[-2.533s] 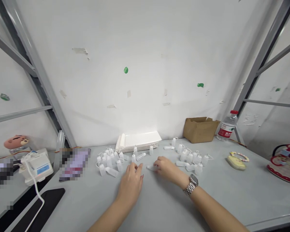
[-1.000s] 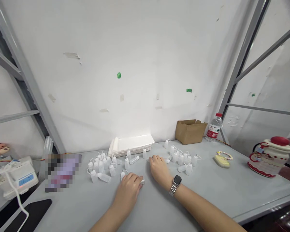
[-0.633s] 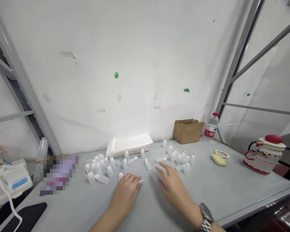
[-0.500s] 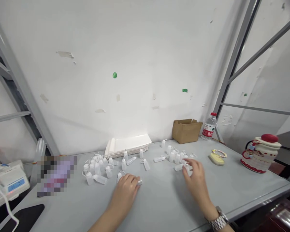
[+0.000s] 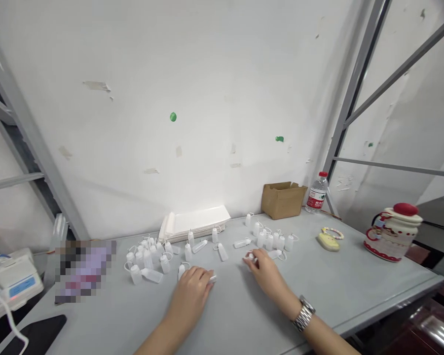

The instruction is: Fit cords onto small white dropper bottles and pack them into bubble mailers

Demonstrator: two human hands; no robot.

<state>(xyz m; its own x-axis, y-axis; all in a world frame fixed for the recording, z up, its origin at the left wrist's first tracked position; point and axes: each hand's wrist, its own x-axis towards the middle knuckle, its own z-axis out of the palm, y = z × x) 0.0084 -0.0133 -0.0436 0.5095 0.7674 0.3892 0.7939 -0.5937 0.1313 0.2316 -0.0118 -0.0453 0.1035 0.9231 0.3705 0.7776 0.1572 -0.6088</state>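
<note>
Small translucent plastic bottles with looped caps stand and lie on the grey table [image 5: 240, 305]. My left hand [image 5: 194, 288] is closed on one small bottle [image 5: 213, 279], whose end sticks out past the fingertips. Right of it, my right hand [image 5: 261, 268], with a metal watch on the wrist, pinches another small bottle [image 5: 250, 257] by its top. A dense group of bottles [image 5: 147, 258] is at the left, and a smaller group [image 5: 269, 241] stands behind my right hand. Several single bottles, one of them lying [image 5: 241, 243], are between the groups.
White trays [image 5: 200, 221] are stacked by the wall. At the back right are a cardboard box [image 5: 283, 201] and a water bottle [image 5: 317, 194]. A yellow item [image 5: 328, 242] and a decorated jug [image 5: 392, 234] sit right. A black object [image 5: 37, 335] lies front left.
My right hand has moved left from beside the right group and now has a bottle in its fingers. My left hand has stayed in place. The view has shifted slightly.
</note>
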